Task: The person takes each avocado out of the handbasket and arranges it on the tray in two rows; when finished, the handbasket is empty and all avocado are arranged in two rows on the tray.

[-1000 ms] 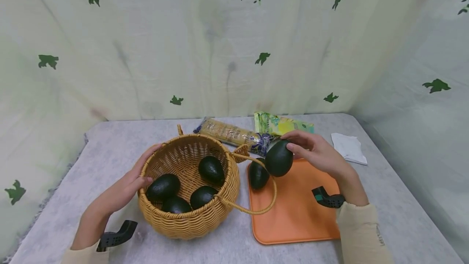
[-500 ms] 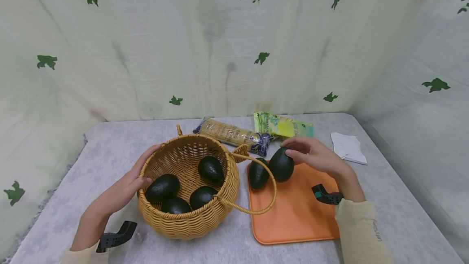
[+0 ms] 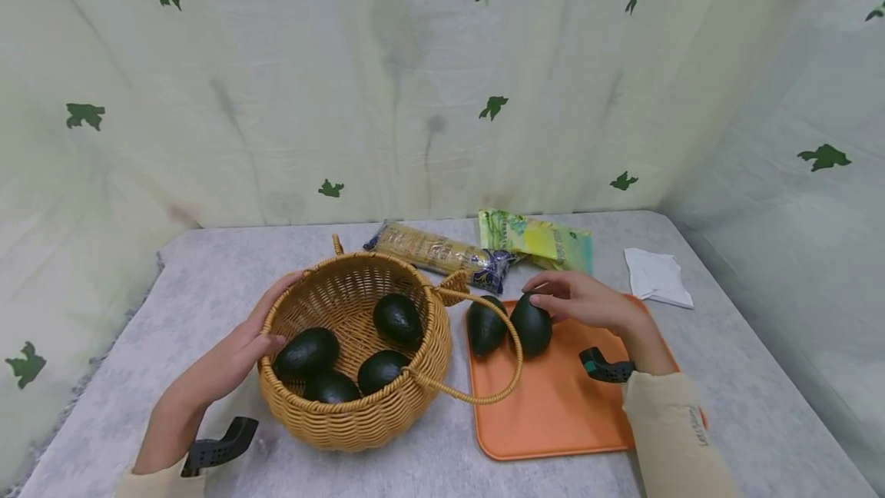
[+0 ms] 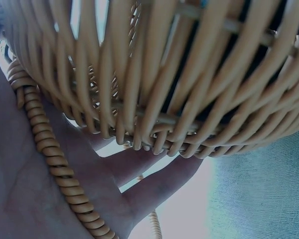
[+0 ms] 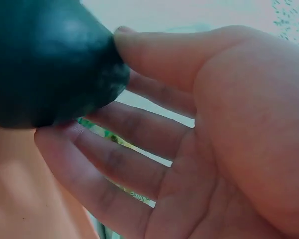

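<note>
A person's left hand (image 3: 242, 344) grips the rim of a round, tan wicker basket (image 3: 346, 425) left of the middle of the pale grey tabletop (image 3: 754, 413), while the right hand (image 3: 581, 300) pinches a dark green, egg-shaped avocado (image 3: 532, 333) near the far edge of a flat, orange rectangular tray (image 3: 546, 413). A second dark green avocado (image 3: 485, 329) lies just beside it, by the tray's far left corner (four more avocados (image 3: 399, 320) sit inside the basket).
</note>
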`<state>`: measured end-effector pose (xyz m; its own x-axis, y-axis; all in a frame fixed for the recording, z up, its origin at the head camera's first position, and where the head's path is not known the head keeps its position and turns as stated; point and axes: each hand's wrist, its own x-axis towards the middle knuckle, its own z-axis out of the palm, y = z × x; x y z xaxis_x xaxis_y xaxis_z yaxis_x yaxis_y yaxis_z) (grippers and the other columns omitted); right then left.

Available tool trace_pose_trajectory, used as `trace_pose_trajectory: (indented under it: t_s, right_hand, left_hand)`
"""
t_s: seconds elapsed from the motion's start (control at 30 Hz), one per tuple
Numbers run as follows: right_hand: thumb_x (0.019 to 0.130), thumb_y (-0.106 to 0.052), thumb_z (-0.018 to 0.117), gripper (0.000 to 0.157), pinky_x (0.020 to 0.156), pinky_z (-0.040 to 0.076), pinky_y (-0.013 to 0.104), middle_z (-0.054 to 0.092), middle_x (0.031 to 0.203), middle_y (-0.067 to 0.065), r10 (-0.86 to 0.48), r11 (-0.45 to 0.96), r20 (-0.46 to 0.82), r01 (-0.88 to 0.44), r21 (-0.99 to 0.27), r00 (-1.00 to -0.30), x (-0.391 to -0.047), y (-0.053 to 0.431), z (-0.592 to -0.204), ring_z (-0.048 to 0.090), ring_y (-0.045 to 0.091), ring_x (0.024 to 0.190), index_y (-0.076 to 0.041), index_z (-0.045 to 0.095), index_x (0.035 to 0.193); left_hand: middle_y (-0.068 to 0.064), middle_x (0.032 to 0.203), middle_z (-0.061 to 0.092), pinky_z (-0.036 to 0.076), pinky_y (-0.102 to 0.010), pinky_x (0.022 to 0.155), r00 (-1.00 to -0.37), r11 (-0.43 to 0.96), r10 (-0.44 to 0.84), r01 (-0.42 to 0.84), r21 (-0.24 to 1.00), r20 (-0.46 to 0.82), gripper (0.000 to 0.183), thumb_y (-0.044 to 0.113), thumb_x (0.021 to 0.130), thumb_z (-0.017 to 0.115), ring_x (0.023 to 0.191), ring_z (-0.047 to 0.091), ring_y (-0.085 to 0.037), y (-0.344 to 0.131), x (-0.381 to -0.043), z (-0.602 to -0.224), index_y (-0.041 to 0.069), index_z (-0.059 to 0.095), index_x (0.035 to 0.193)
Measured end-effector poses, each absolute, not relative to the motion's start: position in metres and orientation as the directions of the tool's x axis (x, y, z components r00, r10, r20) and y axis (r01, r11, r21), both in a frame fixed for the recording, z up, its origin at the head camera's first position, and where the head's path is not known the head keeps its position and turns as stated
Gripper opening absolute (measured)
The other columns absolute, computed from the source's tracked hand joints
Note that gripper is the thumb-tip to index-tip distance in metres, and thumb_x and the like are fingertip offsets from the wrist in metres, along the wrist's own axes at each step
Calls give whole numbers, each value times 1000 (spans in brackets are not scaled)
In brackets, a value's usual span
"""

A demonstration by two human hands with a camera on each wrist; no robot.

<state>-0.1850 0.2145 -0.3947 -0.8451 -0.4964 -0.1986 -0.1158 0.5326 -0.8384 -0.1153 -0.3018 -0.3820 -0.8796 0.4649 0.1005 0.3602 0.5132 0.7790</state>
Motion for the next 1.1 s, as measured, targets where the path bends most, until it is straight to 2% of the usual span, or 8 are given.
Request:
trace_pose_trajectory:
  t_s: [0.07, 0.27, 0.43, 0.6, 0.73, 0.8, 1.0, 1.1]
  right_hand:
    - [104, -31, 61, 46, 87, 60, 43, 65, 134, 20, -479, 547, -209, -104, -831, -853, -185, 212, -396, 69, 29, 113, -2, 59, 140]
    - [103, -35, 63, 56, 97, 55, 47, 57, 146, 19, -471, 597, -203, -140, -790, -858, -185, 206, -394, 59, 37, 130, -5, 53, 149]
    - [99, -34, 69, 64, 110, 44, 55, 52, 152, 18, -495, 624, -164, -218, -750, -853, -183, 207, -393, 50, 41, 139, -4, 49, 152]
    - [98, -30, 72, 65, 109, 44, 56, 51, 153, 19, -519, 620, -163, -238, -748, -839, -182, 209, -393, 48, 42, 140, -3, 48, 152]
    - [98, -29, 71, 65, 109, 44, 56, 50, 153, 20, -550, 598, -202, -214, -772, -810, -181, 209, -393, 46, 44, 141, -3, 47, 152]
    - [98, -30, 70, 65, 110, 43, 57, 50, 153, 20, -559, 591, -225, -194, -783, -798, -181, 209, -393, 46, 45, 141, -2, 46, 152]
    - [98, -30, 71, 67, 111, 41, 59, 49, 154, 21, -573, 589, -222, -208, -781, -788, -181, 209, -391, 46, 46, 141, 0, 45, 153]
    - [98, -30, 71, 67, 111, 41, 59, 49, 154, 20, -569, 601, -219, -219, -769, -793, -180, 209, -391, 47, 46, 141, -1, 45, 153]
  left_hand:
    - [-6, 167, 19, 48, -27, 94, -880, 514, 463, 359, 779, 100, 80, 4, 98, 42, 138, 42, -16, -302, -115, -382, 32, 11, 166]
    - [-8, 167, 19, 49, -29, 92, -885, 514, 458, 340, 788, 84, 84, 2, 94, 41, 136, 42, -43, -301, -116, -382, 33, 10, 166]
    - [-6, 167, 20, 49, -28, 93, -886, 524, 455, 349, 777, 91, 84, 1, 93, 41, 136, 44, -34, -302, -116, -383, 33, 11, 166]
    - [-5, 167, 20, 49, -27, 93, -884, 519, 457, 352, 779, 95, 85, 0, 94, 41, 136, 45, -19, -302, -116, -383, 33, 11, 166]
    - [-6, 167, 21, 49, -27, 93, -884, 517, 457, 352, 780, 96, 85, 0, 93, 40, 136, 45, -24, -302, -116, -383, 32, 11, 166]
    - [-7, 167, 20, 50, -33, 94, -886, 521, 455, 350, 779, 94, 85, 0, 93, 40, 136, 44, -31, -301, -116, -383, 32, 11, 166]
    - [-12, 168, 16, 45, -69, 93, -885, 496, 458, 336, 801, 88, 84, 2, 93, 40, 137, 39, -49, -299, -116, -383, 32, 10, 166]
    - [-10, 168, 17, 48, -62, 95, -886, 505, 456, 339, 794, 87, 85, 1, 93, 40, 138, 39, -46, -299, -116, -383, 32, 10, 166]
